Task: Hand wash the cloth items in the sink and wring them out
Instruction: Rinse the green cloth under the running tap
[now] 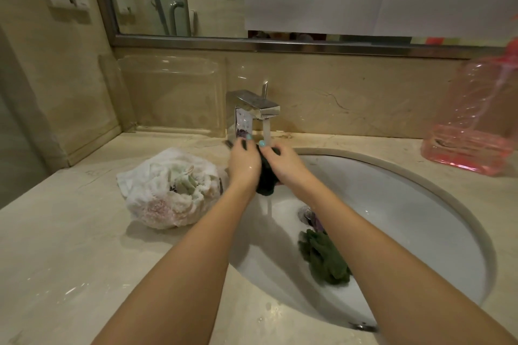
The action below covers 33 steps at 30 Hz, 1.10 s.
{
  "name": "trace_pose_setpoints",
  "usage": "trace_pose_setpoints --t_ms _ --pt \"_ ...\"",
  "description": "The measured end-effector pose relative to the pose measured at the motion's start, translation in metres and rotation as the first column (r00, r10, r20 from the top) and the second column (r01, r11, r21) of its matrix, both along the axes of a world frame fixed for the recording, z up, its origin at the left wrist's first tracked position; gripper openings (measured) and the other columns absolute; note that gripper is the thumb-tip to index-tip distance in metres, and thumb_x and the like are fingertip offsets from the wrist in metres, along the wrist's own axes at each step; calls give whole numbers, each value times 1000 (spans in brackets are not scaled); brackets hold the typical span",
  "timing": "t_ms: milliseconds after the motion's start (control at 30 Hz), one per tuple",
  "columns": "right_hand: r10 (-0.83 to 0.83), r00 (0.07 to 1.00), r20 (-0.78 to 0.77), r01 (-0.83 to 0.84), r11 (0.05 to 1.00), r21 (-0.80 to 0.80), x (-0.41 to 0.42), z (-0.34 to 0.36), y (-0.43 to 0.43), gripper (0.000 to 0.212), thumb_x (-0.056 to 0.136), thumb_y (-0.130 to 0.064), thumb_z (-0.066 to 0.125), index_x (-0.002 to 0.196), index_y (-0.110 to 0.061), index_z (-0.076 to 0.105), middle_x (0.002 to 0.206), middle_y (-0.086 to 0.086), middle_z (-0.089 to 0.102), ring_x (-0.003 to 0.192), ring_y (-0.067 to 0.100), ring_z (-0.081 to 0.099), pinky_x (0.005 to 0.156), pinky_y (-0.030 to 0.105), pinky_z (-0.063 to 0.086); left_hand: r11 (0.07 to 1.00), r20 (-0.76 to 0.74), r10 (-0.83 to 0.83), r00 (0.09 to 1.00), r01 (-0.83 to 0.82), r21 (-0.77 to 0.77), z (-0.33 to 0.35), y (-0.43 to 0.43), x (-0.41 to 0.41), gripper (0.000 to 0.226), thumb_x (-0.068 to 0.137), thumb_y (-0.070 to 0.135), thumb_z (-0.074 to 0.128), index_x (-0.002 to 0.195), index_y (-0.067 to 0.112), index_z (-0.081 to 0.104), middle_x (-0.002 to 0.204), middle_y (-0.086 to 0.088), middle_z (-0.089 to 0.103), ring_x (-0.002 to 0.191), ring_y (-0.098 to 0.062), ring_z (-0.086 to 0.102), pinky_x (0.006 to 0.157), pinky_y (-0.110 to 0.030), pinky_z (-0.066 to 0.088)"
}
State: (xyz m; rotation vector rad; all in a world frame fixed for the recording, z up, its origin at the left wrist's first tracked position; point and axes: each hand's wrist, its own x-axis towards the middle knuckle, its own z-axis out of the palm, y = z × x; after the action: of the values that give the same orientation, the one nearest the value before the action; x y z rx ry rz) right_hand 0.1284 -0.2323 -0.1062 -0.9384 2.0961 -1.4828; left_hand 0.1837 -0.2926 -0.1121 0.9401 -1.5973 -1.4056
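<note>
Both hands wash a dark cloth under the running tap.

The left hand (244, 162) and right hand (286, 164) each curl their fingers round a dark cloth (266, 178), held between them over the back of the sink (414, 199), just below the tap (258, 108) and its stream of water (266, 131). A green cloth (325, 258) lies in the sink near the drain. A white towel bundle (171, 190) sits on the bench (70, 260), left of the sink.

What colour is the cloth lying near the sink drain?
The cloth is dark green, in the head view.
</note>
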Motion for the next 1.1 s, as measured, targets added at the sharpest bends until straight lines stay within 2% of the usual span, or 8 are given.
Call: trace_pose_setpoints --t_ms 167,267,400,600,833,933,1033,1100 --pt "-207 898 389 287 945 -160 -14 -3 -9 21 98 -22 48 93 -7 60 82 10 65 81 28 64 73 38 52 982 -24 -126 992 122 -145 4 42 -8 16 102 24 42 91 16 50 83 0 57 79 -15 56 67 -30 41" --pt "-199 942 271 262 939 -222 -4 -2 -6 29 97 -18 47 74 -10 62 74 10 64 82 34 63 76 44 51 992 -8 -92 996 91 -86 7 27 -10 17 102 20 40 96 12 54 87 -1 59 80 -17 56 71 -31 41" --pt "-99 992 -84 89 988 -123 26 3 -12 34 94 -21 48 63 -8 55 67 12 59 68 28 55 66 40 48 973 -75 -63 995 78 217 -3 -7 3 21 97 15 43 87 16 61 87 -12 65 82 -30 63 70 -37 51" --pt "-283 902 326 324 943 -79 -12 -2 -3 27 100 -26 42 89 -10 61 101 18 66 100 35 64 93 49 51 958 -3 -283 959 282 55 8 40 1 24 100 19 44 80 16 57 80 -9 60 76 -24 60 68 -34 51" --pt "-105 988 -110 85 981 -173 11 0 -10 33 96 -15 47 64 -10 52 63 3 53 64 17 50 63 31 42 962 -59 -119 991 130 239 5 11 5 23 100 19 44 93 10 64 101 -19 69 93 -33 67 86 -47 56" --pt "-240 970 -37 229 954 -194 -12 -2 -8 31 100 -22 44 73 -13 56 74 4 58 77 23 57 71 34 45 949 -150 -238 960 263 175 14 21 6 20 99 20 48 88 11 62 83 -10 64 78 -24 64 62 -33 54" --pt "-180 972 152 193 978 -75 -26 -9 1 35 102 -38 41 96 -8 60 95 10 65 92 26 62 75 36 54 965 -170 -224 959 243 96 21 26 5 20 100 24 48 89 13 61 87 -6 61 87 -22 61 72 -34 52" --pt "-10 916 402 10 1000 1 -33 -14 12 42 102 -44 40 110 -7 58 100 10 65 90 21 62 62 28 53 982 -170 -167 971 179 56 19 16 11 23 103 27 42 104 12 60 100 -7 60 94 -21 59 74 -32 52"
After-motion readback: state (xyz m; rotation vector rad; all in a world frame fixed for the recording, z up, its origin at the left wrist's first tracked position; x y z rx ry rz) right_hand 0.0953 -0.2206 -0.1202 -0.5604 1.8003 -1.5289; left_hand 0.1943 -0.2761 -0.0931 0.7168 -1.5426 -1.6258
